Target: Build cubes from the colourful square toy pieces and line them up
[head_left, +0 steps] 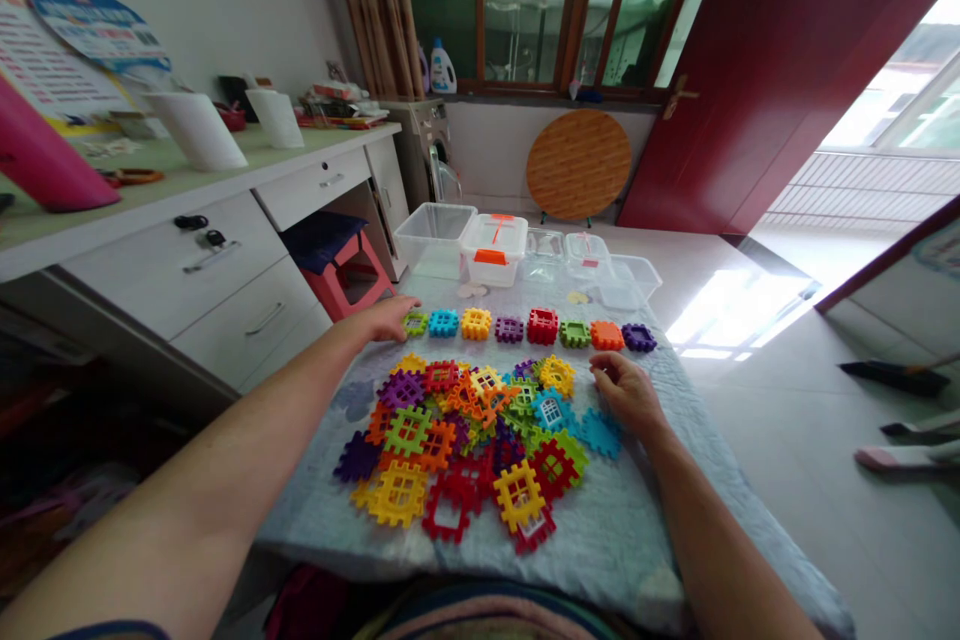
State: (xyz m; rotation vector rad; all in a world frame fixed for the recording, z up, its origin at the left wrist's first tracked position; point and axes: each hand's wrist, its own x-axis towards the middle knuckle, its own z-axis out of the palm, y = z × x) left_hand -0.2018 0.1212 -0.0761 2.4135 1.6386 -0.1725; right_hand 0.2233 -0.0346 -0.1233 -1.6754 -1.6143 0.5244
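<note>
At the far left of a row of small stacks of plastic interlocking blocks, my left hand (388,318) has its thumb and fingers around the light green block (415,323). The row continues with blue (443,323), yellow (476,324), purple (509,329), red (542,326), green (575,334), orange (607,335) and dark purple (639,337) stacks. My right hand (628,390) is at the right, fingers loosely bent and apart, nothing visible in them. Just below it lies a blue block (601,433), at the edge of a mixed pile of blocks (409,431).
Clear plastic boxes stand along the table's far edge, among them a large open bin (436,238) and an orange-latched box (495,255). A pale blue cloth (630,530) covers the table. At left are a desk (225,260) and a pink stool (341,265).
</note>
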